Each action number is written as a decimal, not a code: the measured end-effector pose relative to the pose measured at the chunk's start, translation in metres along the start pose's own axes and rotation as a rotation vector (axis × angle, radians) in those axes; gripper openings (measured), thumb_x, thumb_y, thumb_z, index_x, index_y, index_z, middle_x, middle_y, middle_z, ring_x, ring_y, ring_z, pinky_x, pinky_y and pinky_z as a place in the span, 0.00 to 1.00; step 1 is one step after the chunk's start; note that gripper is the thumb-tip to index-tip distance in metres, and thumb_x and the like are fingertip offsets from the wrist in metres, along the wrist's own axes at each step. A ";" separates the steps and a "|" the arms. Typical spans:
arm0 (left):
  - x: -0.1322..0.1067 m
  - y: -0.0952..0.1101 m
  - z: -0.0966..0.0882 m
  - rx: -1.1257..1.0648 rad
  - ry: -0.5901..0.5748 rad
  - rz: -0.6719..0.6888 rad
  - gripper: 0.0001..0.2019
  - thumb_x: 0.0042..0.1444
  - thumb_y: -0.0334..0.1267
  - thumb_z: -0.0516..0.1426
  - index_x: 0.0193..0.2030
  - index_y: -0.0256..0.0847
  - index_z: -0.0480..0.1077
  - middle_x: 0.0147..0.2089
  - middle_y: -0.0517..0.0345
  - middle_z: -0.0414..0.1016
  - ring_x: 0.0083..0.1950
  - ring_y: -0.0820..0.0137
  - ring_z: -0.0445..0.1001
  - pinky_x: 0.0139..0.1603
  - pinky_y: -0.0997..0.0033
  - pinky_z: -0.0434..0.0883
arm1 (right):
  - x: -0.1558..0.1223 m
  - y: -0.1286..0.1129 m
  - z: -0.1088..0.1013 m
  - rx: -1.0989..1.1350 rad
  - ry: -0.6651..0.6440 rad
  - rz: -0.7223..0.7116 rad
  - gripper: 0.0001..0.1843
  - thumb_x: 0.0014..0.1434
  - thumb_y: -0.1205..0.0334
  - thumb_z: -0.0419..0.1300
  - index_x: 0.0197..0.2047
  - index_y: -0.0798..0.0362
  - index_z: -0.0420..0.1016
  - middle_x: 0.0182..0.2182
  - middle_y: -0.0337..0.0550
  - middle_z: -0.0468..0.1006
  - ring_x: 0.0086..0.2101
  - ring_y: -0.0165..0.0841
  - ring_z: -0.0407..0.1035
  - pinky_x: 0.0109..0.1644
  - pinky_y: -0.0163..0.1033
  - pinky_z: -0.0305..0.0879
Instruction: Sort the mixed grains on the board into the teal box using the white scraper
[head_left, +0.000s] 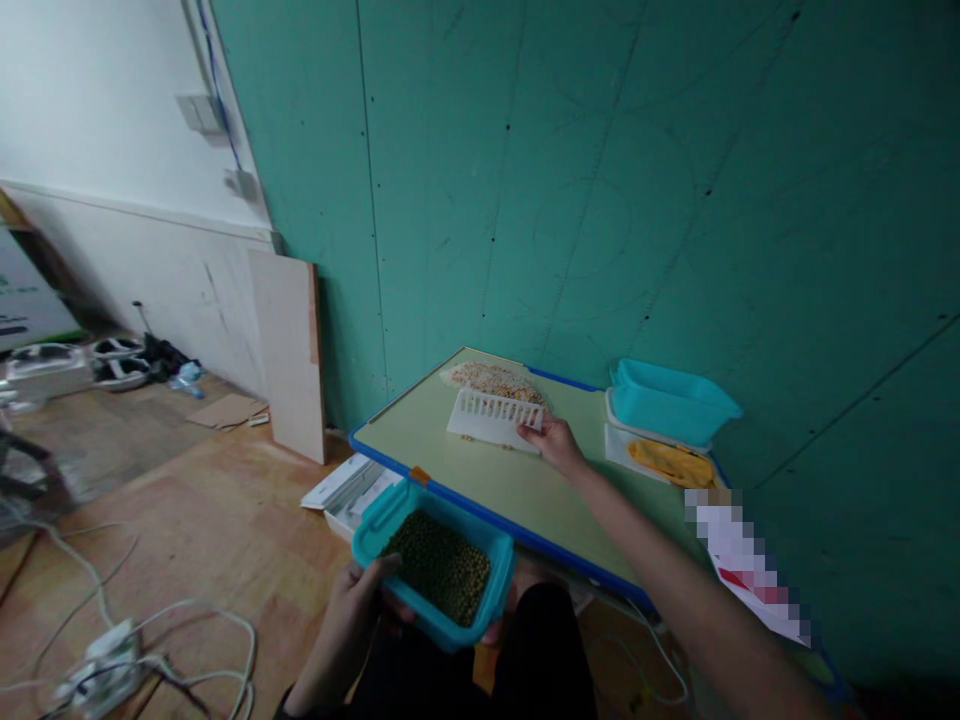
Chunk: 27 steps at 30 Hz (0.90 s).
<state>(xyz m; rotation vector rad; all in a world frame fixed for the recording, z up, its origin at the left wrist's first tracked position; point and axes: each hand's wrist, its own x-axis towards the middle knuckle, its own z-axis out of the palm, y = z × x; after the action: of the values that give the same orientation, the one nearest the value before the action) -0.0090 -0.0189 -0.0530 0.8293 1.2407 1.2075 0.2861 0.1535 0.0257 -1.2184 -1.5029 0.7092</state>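
My left hand (364, 595) grips the near left side of a blue plastic container (496, 608), thumb over the rim. Inside lie dark green beans (424, 550) with paler grains (469, 580) to the right. The container is just off the table's front edge, above my lap. My right hand (551, 440) is closed on the right end of a white slotted plastic scraper (484, 425), held on edge on the tabletop. Right behind the scraper spreads a pile of mixed pale and orange-brown grains (491, 378). A few loose grains (487, 443) lie along its near side.
The blue-edged table (420, 440) stands against a green wall (450, 200). At its right are another blue container (667, 400), a yellow cloth-like item (667, 462) and a partly blurred packet (750, 570). Cables and a power strip (105, 665) lie on the floor at left.
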 end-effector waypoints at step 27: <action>-0.022 0.005 0.033 -0.011 0.067 -0.177 0.20 0.46 0.52 0.66 0.14 0.45 0.69 0.13 0.51 0.74 0.14 0.69 0.67 0.17 0.72 0.65 | 0.043 0.026 -0.045 -0.036 0.261 0.083 0.24 0.46 0.41 0.72 0.32 0.56 0.84 0.34 0.51 0.87 0.40 0.50 0.81 0.47 0.49 0.75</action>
<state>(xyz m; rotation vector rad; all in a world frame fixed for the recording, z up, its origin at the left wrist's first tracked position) 0.0243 -0.0343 -0.0372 0.6608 1.3321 1.1054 0.3386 0.1947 0.0310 -1.3517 -1.2600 0.5550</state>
